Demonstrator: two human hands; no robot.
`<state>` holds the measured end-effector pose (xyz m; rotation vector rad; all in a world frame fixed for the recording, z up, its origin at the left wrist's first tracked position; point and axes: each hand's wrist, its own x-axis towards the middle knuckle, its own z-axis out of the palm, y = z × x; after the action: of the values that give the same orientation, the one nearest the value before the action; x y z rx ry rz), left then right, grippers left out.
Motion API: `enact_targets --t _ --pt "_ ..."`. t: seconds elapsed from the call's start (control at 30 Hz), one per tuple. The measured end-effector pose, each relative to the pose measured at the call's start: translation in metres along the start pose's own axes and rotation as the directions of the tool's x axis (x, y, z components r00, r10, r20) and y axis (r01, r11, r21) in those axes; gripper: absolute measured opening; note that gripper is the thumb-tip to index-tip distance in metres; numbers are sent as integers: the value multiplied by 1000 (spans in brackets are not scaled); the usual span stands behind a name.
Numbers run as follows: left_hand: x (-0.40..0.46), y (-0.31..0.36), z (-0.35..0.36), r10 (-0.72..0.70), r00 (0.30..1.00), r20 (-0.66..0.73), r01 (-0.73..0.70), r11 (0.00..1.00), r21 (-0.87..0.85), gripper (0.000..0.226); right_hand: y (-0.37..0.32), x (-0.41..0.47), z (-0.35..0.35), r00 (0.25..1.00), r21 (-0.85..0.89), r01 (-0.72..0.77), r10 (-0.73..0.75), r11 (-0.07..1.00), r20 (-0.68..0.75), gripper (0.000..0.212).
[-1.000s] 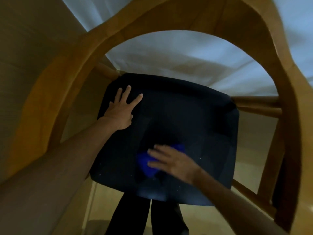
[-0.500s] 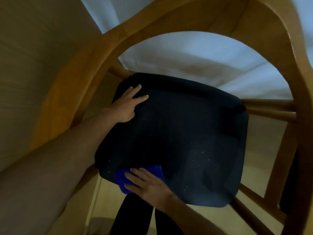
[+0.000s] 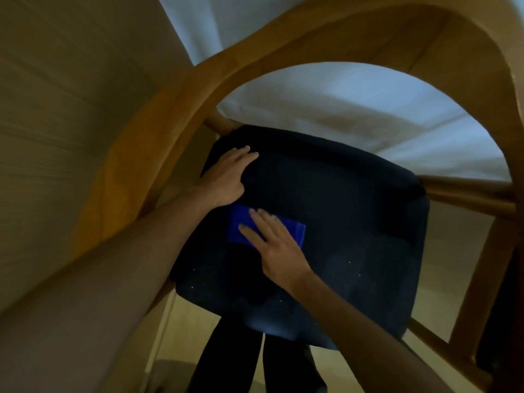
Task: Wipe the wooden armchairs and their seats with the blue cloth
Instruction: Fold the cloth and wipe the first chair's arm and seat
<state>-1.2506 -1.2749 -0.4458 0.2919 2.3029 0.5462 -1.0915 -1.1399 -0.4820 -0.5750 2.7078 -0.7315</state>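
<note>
Single head view, looking steeply down, close over chair seat (image 3: 340,222)

To the right of the right hand (image 3: 276,245) the dark seat (image 3: 354,228) lies open and flat as far as its edge. The left hand (image 3: 226,177) rests just above it, blocking that way. The wooden armrest (image 3: 158,143) curves overhead and left of both hands.

My right hand (image 3: 279,245) covers the middle of the blue cloth (image 3: 241,225), so only its edges show. The armchair (image 3: 170,123) frame runs off the top and right edges. My legs (image 3: 226,361) vanish under the seat (image 3: 340,208).
</note>
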Motion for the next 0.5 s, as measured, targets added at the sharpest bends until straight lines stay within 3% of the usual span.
enact_targets --t 0.07,0.13,0.2,0.3,0.5 --pt "-9 11 8 -9 1000 -20 10 1000 26 63 11 -4 -13 998 42 34 -36 999 45 55" --pt "-25 22 21 21 995 -100 -7 991 131 52 29 -5 -36 989 113 -127 134 985 -58 49" --pt "-45 31 40 61 987 -148 -21 965 262 56 61 -10 -57 928 102 -316 329 943 -176 51" --pt "-71 42 79 111 994 -1 -96 862 498 68 97 -21 -70 907 -66 -422 419 904 -53 60" --pt "-110 36 139 12 987 -163 62 894 443 73 98 -24 -52 904 -112 -427 425 897 -46 63"
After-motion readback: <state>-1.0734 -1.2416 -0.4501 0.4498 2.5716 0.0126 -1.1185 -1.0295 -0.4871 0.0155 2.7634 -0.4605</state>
